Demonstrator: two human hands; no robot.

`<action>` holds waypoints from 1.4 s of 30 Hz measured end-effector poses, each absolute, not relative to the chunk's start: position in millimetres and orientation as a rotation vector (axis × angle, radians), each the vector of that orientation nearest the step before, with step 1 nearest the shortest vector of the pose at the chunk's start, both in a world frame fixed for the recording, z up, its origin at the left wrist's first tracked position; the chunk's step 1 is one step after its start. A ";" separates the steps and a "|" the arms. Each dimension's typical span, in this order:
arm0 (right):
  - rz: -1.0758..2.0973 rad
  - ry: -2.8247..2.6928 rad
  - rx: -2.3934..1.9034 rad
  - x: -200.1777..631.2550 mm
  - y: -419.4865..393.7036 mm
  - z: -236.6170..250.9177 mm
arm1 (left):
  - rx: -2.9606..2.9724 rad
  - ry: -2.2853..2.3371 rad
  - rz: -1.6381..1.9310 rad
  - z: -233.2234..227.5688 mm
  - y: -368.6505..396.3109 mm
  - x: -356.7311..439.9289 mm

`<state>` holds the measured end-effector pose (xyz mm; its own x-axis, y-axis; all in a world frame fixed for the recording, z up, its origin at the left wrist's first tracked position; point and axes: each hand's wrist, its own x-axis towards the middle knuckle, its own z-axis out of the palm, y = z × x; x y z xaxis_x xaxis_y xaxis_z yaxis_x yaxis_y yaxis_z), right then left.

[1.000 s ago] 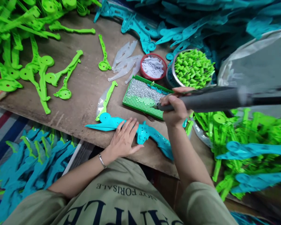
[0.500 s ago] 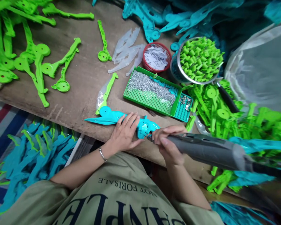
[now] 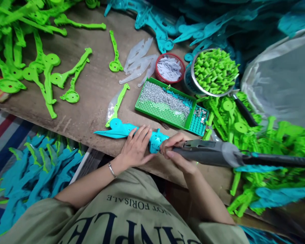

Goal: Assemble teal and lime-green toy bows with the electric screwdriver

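Left hand (image 3: 136, 146): flat, fingers spread and extended, palm pressing down on the teal toy body (image 3: 132, 133); not curled around it.
Right hand (image 3: 176, 153): wrapped shut around the front of the grey power screwdriver (image 3: 208, 154); tool tip seems to meet the teal piece's rounded end, though the fingers hide the contact.
Teal toy body: lies lengthwise along the near edge of the wooden table (image 3: 91, 91), between the two hands.
Table edge: runs just below both hands; wrists hang past it.
Green tray of screws (image 3: 165, 103): just behind the right hand, close.
Metal bowl of green caps (image 3: 213, 72): behind the tray.
Open room: bare wood left of the tray, up to the loose green parts (image 3: 51, 73).
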<state>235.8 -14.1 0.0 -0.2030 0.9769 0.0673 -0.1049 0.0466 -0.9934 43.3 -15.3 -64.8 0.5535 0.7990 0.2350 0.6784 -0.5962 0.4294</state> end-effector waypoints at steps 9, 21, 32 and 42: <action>0.810 -1.172 -0.895 233.2 65.3 14.1 | 2.493 0.937 0.900 -67.4 -17.1 38.5; 0.746 -1.102 -1.002 226.1 113.8 -26.1 | 2.499 0.811 1.166 -67.8 -12.3 38.7; 0.808 -1.146 -0.991 231.6 120.2 -36.3 | 2.509 0.792 1.144 -67.6 -12.3 38.9; 0.849 -1.132 -0.832 203.9 89.5 9.3 | 2.572 0.831 1.045 -70.0 -11.5 43.3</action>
<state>203.9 89.5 9.3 0.2044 0.8902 0.4072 -0.1414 0.4384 -0.8876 43.3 -11.5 -70.0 0.5818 0.5885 0.5614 0.4147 -0.8084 0.4177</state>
